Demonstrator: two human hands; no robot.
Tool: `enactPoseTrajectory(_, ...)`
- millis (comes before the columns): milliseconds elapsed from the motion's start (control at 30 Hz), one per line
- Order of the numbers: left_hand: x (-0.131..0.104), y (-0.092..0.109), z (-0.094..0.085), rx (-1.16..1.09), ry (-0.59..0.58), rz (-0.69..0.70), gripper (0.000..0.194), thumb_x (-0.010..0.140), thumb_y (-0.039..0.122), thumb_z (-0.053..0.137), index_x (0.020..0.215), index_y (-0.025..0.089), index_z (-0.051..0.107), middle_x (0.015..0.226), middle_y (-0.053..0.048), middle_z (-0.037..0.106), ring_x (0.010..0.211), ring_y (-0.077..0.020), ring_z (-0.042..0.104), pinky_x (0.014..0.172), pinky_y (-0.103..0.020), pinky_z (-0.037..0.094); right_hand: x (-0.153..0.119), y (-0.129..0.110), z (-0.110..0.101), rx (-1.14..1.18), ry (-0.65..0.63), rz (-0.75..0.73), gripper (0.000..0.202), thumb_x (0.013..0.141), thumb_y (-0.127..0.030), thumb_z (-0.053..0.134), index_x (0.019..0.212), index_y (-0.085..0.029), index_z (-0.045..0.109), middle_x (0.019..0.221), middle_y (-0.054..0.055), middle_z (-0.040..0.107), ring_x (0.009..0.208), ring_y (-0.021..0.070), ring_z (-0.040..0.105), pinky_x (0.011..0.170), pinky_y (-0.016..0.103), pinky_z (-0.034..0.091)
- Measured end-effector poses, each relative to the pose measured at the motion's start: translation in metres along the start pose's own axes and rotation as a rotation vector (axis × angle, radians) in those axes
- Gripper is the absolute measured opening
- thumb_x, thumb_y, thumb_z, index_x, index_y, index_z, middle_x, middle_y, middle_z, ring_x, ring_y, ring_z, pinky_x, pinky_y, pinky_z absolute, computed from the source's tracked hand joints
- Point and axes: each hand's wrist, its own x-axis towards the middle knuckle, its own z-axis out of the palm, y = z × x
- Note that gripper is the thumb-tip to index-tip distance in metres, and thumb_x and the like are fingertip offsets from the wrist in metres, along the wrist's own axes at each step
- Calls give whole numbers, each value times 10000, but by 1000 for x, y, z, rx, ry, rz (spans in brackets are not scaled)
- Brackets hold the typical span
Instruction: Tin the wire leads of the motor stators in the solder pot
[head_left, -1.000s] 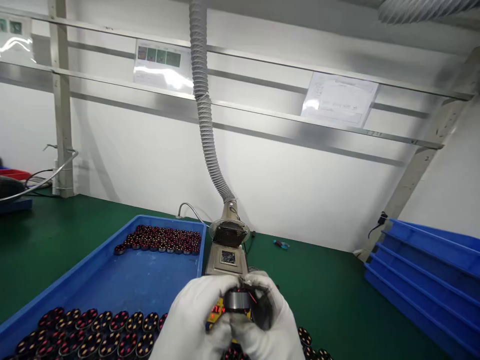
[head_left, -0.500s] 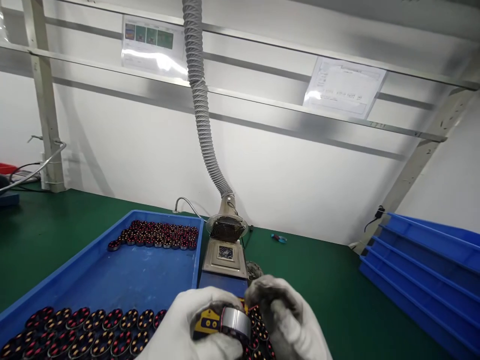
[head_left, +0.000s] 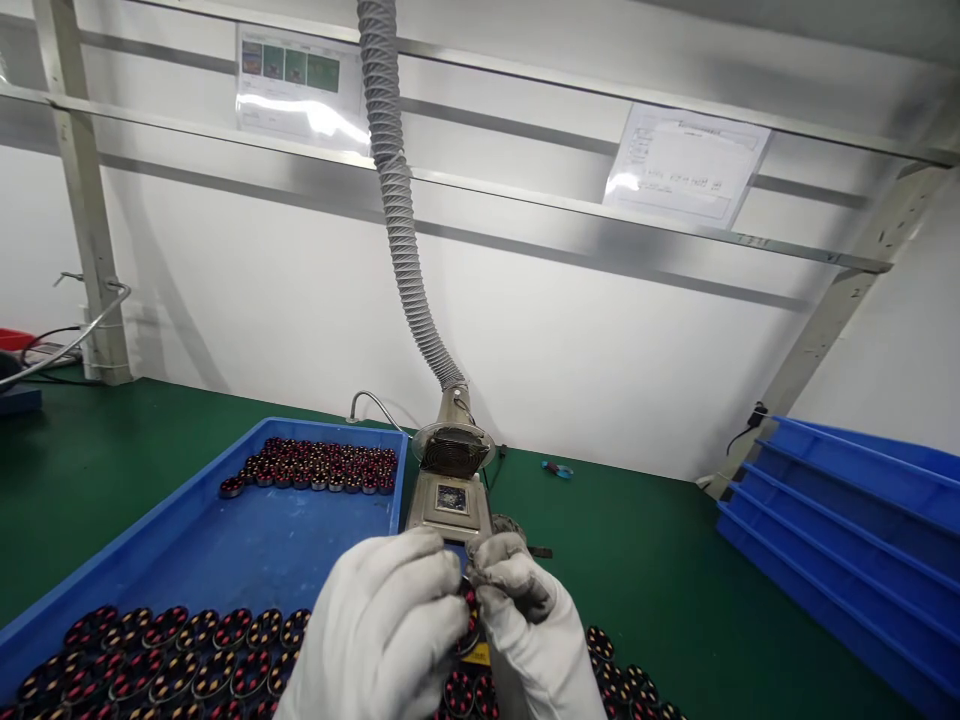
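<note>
My left hand [head_left: 386, 625], in a white glove, is curled around a round motor stator [head_left: 469, 612] with a dark face. Only a strip of the stator shows between my hands. My right hand [head_left: 525, 620], gloved with darkened fingertips, is closed in a pinch at the stator's upper right edge; whatever lies between those fingers is hidden. Just beyond my fingertips stands a metal solder pot [head_left: 451, 500] with a small square of dark, shiny surface. Part of a yellow object [head_left: 477, 654] shows below the held stator.
A blue tray [head_left: 135, 535] on the left holds rows of stators with red and yellow spots. More stators [head_left: 622, 680] lie at the lower right. A fume hose [head_left: 401, 220] hangs over the pot. Blue trays [head_left: 847, 560] are stacked at right; small pliers [head_left: 557, 469] lie behind.
Both hands have moved up toward the solder pot and closer together. The stator's silver side has turned out of sight. My right fingers have come against the stator's edge.
</note>
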Motion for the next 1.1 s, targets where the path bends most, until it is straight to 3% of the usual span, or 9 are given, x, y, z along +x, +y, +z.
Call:
enactPoseTrajectory(100,6,0,-3,298,95,206,193,848,27,437,886,139,589,896,-70,698,1045,-189,567,915,-323,440,-1,-5,-2,249,135,222,147,552,-352,825,628,-281,721,702,-22,700,682,121,623,677,239,509)
enactPoseTrajectory(167,4,-2,-3,218,26,141,185,804,26,463,887,151,573,926,-72,688,1013,-189,582,867,-310,469,-2,-12,-7,315,174,275,170,569,-356,817,707,-314,727,787,-37,722,768,119,642,771,253,510)
enactPoseTrajectory(400,0,3,-5,-519,-477,-1013,240,595,181,622,831,221,608,757,11,654,690,-191,615,627,-279,497,0,-31,-7,-94,-196,218,362,513,-441,824,818,-266,736,814,40,712,755,171,643,697,255,506)
enactPoseTrajectory(567,18,11,-8,-939,-447,-1276,234,492,258,615,705,165,590,645,3,558,617,-158,514,579,-265,433,-2,-31,-2,-111,-307,257,245,542,-425,811,656,-227,724,650,8,634,565,116,539,572,246,458)
enactPoseTrajectory(667,14,9,-1,-1073,-412,-1181,221,520,298,640,689,166,587,639,-20,584,590,-166,539,546,-270,450,-1,-26,1,-84,-255,210,159,542,-334,824,587,-232,711,550,-16,601,479,87,476,500,223,415)
enactPoseTrajectory(800,4,6,5,-743,-319,-905,107,614,202,630,710,178,589,664,-12,640,635,-169,609,571,-247,499,0,-11,8,-48,-146,37,135,558,-289,819,538,-239,695,532,-15,611,507,102,533,496,209,433)
enactPoseTrajectory(900,0,4,1,-234,-121,-331,123,707,95,591,789,185,584,789,-23,694,763,-170,650,672,-250,526,-2,-3,9,25,28,5,115,578,-273,815,564,-254,702,625,-22,672,616,100,606,591,184,477)
enactPoseTrajectory(1000,-2,0,-5,212,-12,172,172,841,49,457,912,133,590,944,-93,695,974,-198,616,841,-330,490,-4,-8,3,253,181,201,152,560,-315,828,666,-283,723,735,-37,719,719,111,646,716,222,511)
enactPoseTrajectory(1100,-3,-4,-4,184,-14,137,182,813,26,460,919,126,569,923,-86,679,966,-186,602,826,-320,484,-4,-20,-4,400,267,315,194,551,-336,831,708,-303,722,785,-41,728,782,142,657,807,317,519)
